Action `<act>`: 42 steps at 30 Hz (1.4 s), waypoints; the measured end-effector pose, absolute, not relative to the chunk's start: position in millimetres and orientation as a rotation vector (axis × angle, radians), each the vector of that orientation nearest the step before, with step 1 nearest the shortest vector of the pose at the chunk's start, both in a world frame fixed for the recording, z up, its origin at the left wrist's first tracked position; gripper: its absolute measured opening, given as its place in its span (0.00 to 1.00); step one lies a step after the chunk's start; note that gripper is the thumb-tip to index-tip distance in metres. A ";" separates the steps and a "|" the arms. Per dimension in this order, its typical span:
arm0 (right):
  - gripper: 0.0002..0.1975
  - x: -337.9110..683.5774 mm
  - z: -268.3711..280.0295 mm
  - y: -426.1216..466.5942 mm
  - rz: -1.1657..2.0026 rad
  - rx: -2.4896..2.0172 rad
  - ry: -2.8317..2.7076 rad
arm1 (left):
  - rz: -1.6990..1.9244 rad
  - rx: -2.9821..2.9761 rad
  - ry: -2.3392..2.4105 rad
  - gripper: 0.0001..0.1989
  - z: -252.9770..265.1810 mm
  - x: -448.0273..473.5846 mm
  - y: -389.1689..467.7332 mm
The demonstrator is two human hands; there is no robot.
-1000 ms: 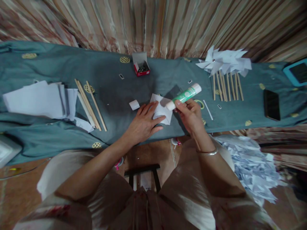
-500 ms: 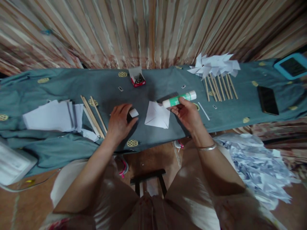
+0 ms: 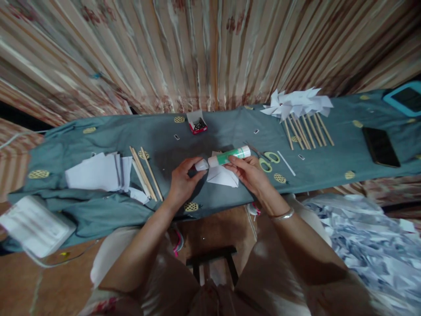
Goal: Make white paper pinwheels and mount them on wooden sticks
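My right hand (image 3: 249,172) grips a green and white glue stick (image 3: 230,156), held almost level above the table. Between the thumb and fingers of my left hand (image 3: 184,179) is the white glue stick cap (image 3: 201,165), its end close to the tip of the glue stick. Beneath them lies a folded white paper square (image 3: 223,176), partly covered by the glue stick and my right hand. Just right of my right hand rest scissors with yellow-green handles (image 3: 271,157).
A red box of small metal pins (image 3: 198,126) sits at the back. Paper pinwheels on sticks (image 3: 299,105), a paper strip (image 3: 286,163) and a phone (image 3: 381,147) are rightward. Leftward lie wooden sticks (image 3: 144,172), stacked paper (image 3: 95,173) and a white box-shaped device (image 3: 37,226).
My two hands have come together, bringing the cap up to the glue stick's tip. The glue stick has moved left over the paper square, and the scissors now show. The camera view has shifted.
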State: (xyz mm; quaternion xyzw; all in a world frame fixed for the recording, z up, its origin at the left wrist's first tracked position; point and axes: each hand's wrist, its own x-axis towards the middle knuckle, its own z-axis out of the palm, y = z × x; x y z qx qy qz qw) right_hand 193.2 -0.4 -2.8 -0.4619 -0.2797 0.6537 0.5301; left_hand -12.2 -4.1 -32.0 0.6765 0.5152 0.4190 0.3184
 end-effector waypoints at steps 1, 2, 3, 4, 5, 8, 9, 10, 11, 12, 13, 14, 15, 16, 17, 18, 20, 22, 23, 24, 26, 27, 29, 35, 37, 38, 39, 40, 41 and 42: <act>0.17 192.5 -3.3 -0.5 1.559 -1.101 -0.667 | 1.111 1.771 1.346 0.16 -32.0 -12.0 -4.1; 0.17 192.0 -3.9 -0.5 1.557 -1.100 -0.665 | 1.119 1.765 1.338 0.16 -31.9 -11.7 -4.1; 0.17 191.4 -4.5 -0.5 1.555 -1.098 -0.662 | 1.121 1.763 1.330 0.16 -31.8 -11.3 -4.3; 0.17 190.9 -4.9 -0.6 1.552 -1.097 -0.660 | 1.120 1.764 1.324 0.16 -31.6 -11.0 -4.5; 0.16 190.3 -5.2 -0.7 1.548 -1.098 -0.658 | 1.120 1.766 1.321 0.16 -31.4 -10.6 -4.8; 0.16 188.6 -5.5 -1.2 1.544 -1.107 -0.666 | 1.117 1.773 1.325 0.16 -30.3 -10.1 -5.8; 0.16 188.1 -5.5 -1.5 1.545 -1.108 -0.674 | 1.112 1.781 1.325 0.16 -29.8 -10.2 -6.1; 0.16 187.9 -5.6 -1.7 1.546 -1.107 -0.682 | 1.108 1.793 1.324 0.16 -29.1 -10.4 -6.3; 0.16 187.8 -5.8 -1.8 1.547 -1.105 -0.688 | 1.102 1.811 1.321 0.16 -28.3 -10.8 -6.4; 0.16 188.0 -6.1 -1.8 1.549 -1.104 -0.693 | 1.097 1.832 1.318 0.16 -27.4 -11.2 -6.5; 0.16 188.3 -6.4 -1.7 1.551 -1.107 -0.696 | 1.093 1.855 1.316 0.16 -26.6 -11.7 -6.6; 0.16 188.8 -6.7 -1.6 1.554 -1.112 -0.697 | 1.089 1.879 1.316 0.15 -25.7 -12.2 -6.8; 0.16 189.3 -7.0 -1.4 1.557 -1.118 -0.699 | 1.085 1.906 1.318 0.15 -24.8 -12.7 -7.0; 0.16 189.7 -7.1 -1.3 1.561 -1.125 -0.702 | 1.081 1.937 1.321 0.15 -24.1 -13.2 -7.2; 0.17 189.8 -7.1 -1.3 1.567 -1.131 -0.704 | 1.077 1.969 1.323 0.15 -23.6 -13.6 -7.5; 0.17 189.6 -6.9 -1.4 1.572 -1.137 -0.704 | 1.074 2.003 1.325 0.15 -23.2 -14.1 -7.9; 0.18 187.7 -6.5 -2.1 1.584 -1.145 -0.698 | 1.068 2.067 1.333 0.15 -23.3 -14.8 -8.6; 0.18 184.4 -6.5 -3.0 1.593 -1.146 -0.689 | 1.066 2.113 1.342 0.15 -24.3 -15.8 -9.3; 0.18 182.5 -6.7 -3.3 1.599 -1.145 -0.686 | 1.068 2.131 1.344 0.15 -25.0 -16.4 -9.6; 0.18 180.6 -7.2 -3.5 1.605 -1.143 -0.683 | 1.073 2.149 1.341 0.15 -25.8 -17.1 -10.0; 0.19 177.5 -8.9 -3.4 1.621 -1.142 -0.674 | 1.091 2.177 1.328 0.16 -27.1 -18.9 -10.7; 0.19 176.3 -9.8 -3.1 1.631 -1.141 -0.670 | 1.098 2.186 1.323 0.16 -27.5 -19.9 -11.1; 0.19 174.1 -11.4 -2.7 1.649 -1.136 -0.665 | 1.096 2.192 1.323 0.16 -27.8 -21.5 -11.9; 0.18 164.5 -9.1 -3.1 1.672 -1.111 -0.711 | 1.046 2.145 1.310 0.17 -25.7 -18.8 -11.8; 0.19 165.8 -8.2 -2.2 1.675 -1.108 -0.791 | 1.040 2.117 1.305 0.18 -24.6 -18.8 -9.5; 0.20 169.3 -8.4 -1.3 1.654 -1.115 -0.840 | 1.038 2.096 1.330 0.18 -24.2 -20.3 -7.5; 0.21 174.8 -9.3 -0.2 1.610 -1.129 -0.891 | 1.038 2.071 1.376 0.17 -24.0 -23.1 -5.1; 0.21 182.5 -10.8 0.8 1.538 -1.154 -0.947 | 1.035 2.046 1.443 0.17 -24.2 -27.2 -2.0; 0.21 191.7 -12.6 1.6 1.435 -1.187 -0.991 | 1.020 2.037 1.511 0.17 -24.9 -32.6 1.6; 0.20 201.9 -14.5 1.8 1.315 -1.228 -1.045 | 1.008 2.039 1.576 0.17 -26.2 -38.9 5.6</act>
